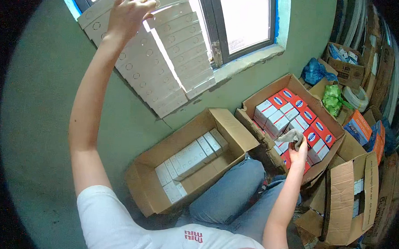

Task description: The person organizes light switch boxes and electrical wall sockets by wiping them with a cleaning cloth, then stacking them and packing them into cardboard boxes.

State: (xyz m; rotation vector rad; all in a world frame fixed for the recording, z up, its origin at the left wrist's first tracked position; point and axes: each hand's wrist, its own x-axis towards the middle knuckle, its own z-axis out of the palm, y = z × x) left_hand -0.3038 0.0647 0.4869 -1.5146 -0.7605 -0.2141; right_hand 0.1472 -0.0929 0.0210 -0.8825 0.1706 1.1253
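My left hand [129,16] is raised at the upper left, its fingers spread against the top of the stacked white boxes [144,61]. These boxes carry round knockout marks and stand in two columns before the window. Bright light hides what, if anything, lies under the fingertips. My right hand [298,151] is closed on a grey cloth [291,136] above a carton [283,85] of red-and-white boxes [307,115]. Between the wall and my knees, an open carton [140,170] contains several similar white boxes [189,158].
The window [242,25] has a rough sill [254,58]. To the right lie a blue bag [315,71], a green bag [333,100], a coil of white tubing [356,99] and orange-and-blue boxes [360,126]. Another open carton [342,191] stands by my right arm.
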